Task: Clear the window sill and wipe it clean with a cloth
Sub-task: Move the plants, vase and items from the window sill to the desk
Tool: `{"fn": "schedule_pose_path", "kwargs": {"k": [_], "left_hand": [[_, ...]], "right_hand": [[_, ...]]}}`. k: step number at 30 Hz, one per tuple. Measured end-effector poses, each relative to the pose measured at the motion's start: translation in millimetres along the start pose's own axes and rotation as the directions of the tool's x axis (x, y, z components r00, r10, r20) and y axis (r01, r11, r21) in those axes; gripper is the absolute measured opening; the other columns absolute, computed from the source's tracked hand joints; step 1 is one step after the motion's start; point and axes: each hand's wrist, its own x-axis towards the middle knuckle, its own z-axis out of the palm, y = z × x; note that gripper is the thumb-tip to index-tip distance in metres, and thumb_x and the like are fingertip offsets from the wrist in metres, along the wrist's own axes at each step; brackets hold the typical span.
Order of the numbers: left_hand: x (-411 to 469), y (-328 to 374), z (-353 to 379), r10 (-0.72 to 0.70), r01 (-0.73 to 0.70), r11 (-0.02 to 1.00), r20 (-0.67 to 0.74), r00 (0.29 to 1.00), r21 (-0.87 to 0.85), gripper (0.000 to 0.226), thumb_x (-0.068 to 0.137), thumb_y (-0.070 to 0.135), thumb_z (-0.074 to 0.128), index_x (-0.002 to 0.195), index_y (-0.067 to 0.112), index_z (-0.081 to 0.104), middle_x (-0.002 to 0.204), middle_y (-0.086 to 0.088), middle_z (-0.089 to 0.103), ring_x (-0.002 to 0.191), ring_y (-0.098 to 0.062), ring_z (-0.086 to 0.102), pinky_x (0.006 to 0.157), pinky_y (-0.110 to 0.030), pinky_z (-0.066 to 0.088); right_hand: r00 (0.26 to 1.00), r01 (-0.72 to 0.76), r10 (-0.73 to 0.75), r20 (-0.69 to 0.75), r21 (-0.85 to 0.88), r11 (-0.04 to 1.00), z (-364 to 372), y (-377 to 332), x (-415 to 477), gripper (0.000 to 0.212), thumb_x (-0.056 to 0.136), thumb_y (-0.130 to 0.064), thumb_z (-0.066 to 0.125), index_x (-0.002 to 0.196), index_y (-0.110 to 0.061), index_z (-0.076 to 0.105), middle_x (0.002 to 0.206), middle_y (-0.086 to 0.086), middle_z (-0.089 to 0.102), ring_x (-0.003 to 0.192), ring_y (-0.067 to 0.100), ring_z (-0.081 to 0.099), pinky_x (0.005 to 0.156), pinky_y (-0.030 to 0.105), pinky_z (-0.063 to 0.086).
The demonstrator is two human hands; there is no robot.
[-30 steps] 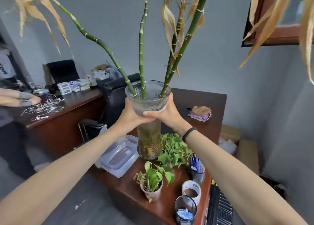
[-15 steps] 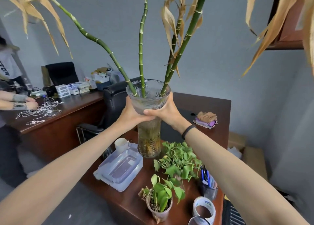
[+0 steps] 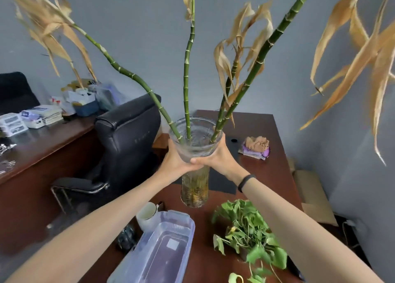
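- The left hand (image 3: 174,165) and the right hand (image 3: 220,158) each wrap around the glass vase (image 3: 194,188) just under its flared rim. They touch each other on the near side, and both hold the vase and nothing else.
- The vase hangs upright below the hands, with its base low over the tabletop (image 3: 275,167). I cannot tell whether the base touches the wood.
- Tall bamboo stalks (image 3: 187,79) rise from between the hands and fan out overhead, with dry leaves hanging wide to either side.
- The step in hand looks like setting the vase down away from the sill so that the sill can be wiped.
- To do it well, lower the vase straight down with both hands level. The long stalks and what looks like water inside make the load top-heavy and likely to tip.
- Aim for the bare patch directly beneath the hands. The mug (image 3: 147,214) and plastic container (image 3: 162,250) lie below and nearer than the left hand, and the leafy plant (image 3: 245,229) lies below and nearer than the right.
- Let go only once the base sits flat, one hand at a time.
- What seems to be a crumpled cloth (image 3: 255,148) lies beyond the right hand, well apart from it, within reach for the wiping.
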Motion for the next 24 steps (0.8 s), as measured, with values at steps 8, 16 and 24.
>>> {"fn": "schedule_pose_path", "kwargs": {"k": [8,16,24], "left_hand": [[16,-113,0,-0.177,0.176,0.984,0.09,0.98,0.029,0.12,0.045,0.047,0.092,0.141,0.016,0.027,0.13,0.006,0.053,0.12,-0.008,0.053,0.094,-0.038,0.051],[5,-152,16,-0.261,0.263,0.965,0.137,0.956,-0.003,0.122,0.045,0.045,0.092,0.14,0.02,0.02,0.13,0.003,0.052,0.117,-0.01,0.054,0.093,-0.033,0.051],[1,-175,27,-0.286,0.288,0.958,0.172,0.943,0.014,0.123,0.041,0.053,0.09,0.138,0.021,0.023,0.126,0.007,0.054,0.111,-0.003,0.057,0.088,-0.03,0.054]], "right_hand": [[0.986,-0.162,0.158,-0.058,-0.071,0.984,26,66,20,0.115,0.055,-0.016,0.091,0.138,-0.033,0.013,0.133,-0.019,0.043,0.123,-0.005,0.044,0.106,0.027,0.037],[0.969,-0.22,0.214,-0.125,-0.034,0.975,38,102,17,0.109,0.048,-0.017,0.092,0.136,-0.016,0.027,0.133,0.006,0.051,0.124,0.012,0.051,0.101,0.023,0.043],[0.946,-0.285,0.28,-0.165,-0.008,0.958,42,125,11,0.104,0.054,0.01,0.085,0.132,-0.021,0.025,0.129,0.0,0.052,0.117,-0.003,0.053,0.091,0.009,0.041]]}}
